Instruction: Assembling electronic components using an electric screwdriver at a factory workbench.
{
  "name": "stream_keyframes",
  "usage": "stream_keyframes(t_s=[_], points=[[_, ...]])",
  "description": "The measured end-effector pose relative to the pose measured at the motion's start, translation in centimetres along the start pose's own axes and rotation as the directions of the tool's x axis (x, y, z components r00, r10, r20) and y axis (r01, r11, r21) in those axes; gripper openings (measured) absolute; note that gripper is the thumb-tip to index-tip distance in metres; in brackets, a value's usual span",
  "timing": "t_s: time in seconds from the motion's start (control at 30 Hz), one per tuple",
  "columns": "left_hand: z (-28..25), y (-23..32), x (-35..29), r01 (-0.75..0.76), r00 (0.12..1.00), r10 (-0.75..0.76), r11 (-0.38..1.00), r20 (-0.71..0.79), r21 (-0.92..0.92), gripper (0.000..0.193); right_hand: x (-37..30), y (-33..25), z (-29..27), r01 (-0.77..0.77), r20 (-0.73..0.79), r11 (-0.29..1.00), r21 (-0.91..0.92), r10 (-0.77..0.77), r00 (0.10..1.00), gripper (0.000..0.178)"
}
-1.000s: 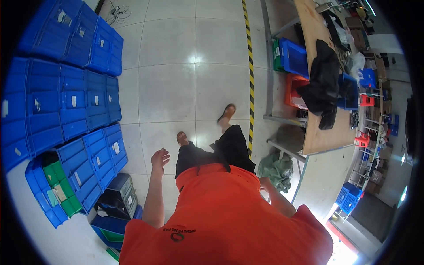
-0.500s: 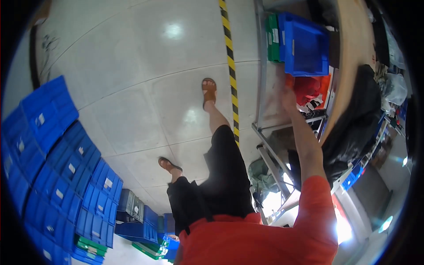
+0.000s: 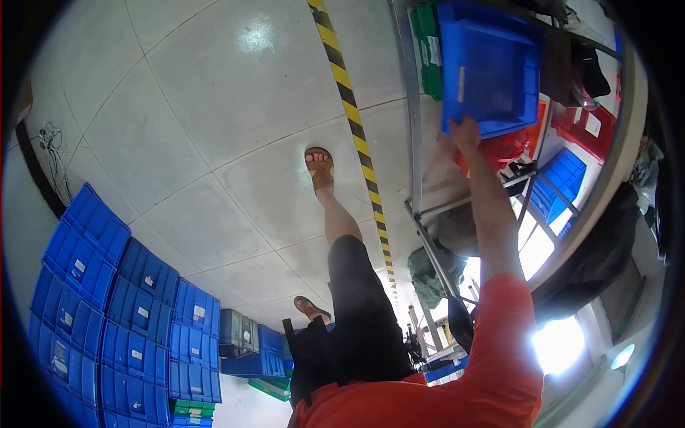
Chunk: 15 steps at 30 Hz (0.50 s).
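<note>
My right arm reaches out to a shallow blue plastic bin (image 3: 499,82) beneath the table at the right. My right hand (image 3: 465,134) is closed on the near left corner of its rim, with the fingers partly hidden by the wall. The bin looks empty inside. Just below it, next to my wrist, lies a red plastic-looking item (image 3: 505,148). Green bins (image 3: 429,53) stand along the blue bin's left side. My left hand is out of view.
A metal table frame (image 3: 415,135) stands between the floor and the bins. Yellow-black tape (image 3: 354,121) runs along the floor. Stacked blue crates (image 3: 139,314) rise at the left. Beyond the frame are a red bin (image 3: 596,132) and a blue crate (image 3: 564,184).
My right hand has gone from below the blue bin up onto its near corner and taken hold. The bin sits slightly turned, and the whole view has shifted.
</note>
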<state>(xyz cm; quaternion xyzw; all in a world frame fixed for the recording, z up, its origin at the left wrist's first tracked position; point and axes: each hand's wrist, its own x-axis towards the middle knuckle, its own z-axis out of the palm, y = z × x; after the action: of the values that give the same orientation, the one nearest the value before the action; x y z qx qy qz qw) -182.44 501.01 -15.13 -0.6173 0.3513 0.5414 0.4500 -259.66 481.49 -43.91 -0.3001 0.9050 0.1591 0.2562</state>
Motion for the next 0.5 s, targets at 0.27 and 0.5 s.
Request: stream_keyframes(t_s=[0.27,0.5], points=[[-5.9,1.0,-6.0,-0.132,0.991,0.131,0.990,0.023,0.050,0.035,-21.3,-18.2,0.9,0.112,0.017,0.972,0.206,-0.118,0.993,0.037],[-14.6,-3.8,-13.6,-0.254,0.965,0.257,0.966,-0.057,0.044,0.037,-34.7,-35.4,-12.1,0.311,-0.131,0.849,0.427,-0.282,0.950,0.048]])
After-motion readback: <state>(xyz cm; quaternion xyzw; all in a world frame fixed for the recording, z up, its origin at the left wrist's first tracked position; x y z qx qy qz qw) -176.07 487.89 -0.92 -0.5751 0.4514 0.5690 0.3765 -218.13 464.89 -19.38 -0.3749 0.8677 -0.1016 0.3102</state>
